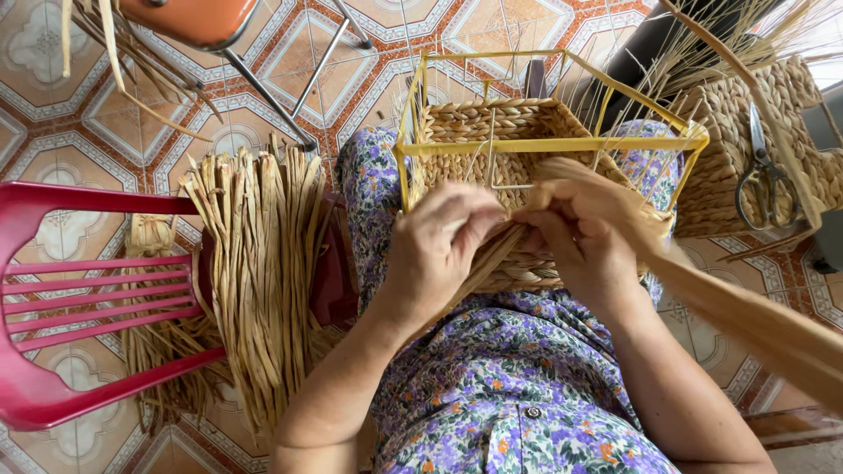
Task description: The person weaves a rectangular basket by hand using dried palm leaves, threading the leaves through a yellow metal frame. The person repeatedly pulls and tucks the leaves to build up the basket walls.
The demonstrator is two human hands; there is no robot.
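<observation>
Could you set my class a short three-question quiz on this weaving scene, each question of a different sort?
1. True or false: the scissors lie on the red plastic chair.
2. Multiple choice: the frame around the half-woven basket is A) yellow, B) blue, C) black.
3. Fill in: the bundle of dried straw strips lies to the person's ____ side.

Key
1. False: they rest on a finished woven basket to the person's right.
2. A. Both the left hand and the right hand work a strip at its near wall.
3. Left, draped over the chair's edge.
</observation>
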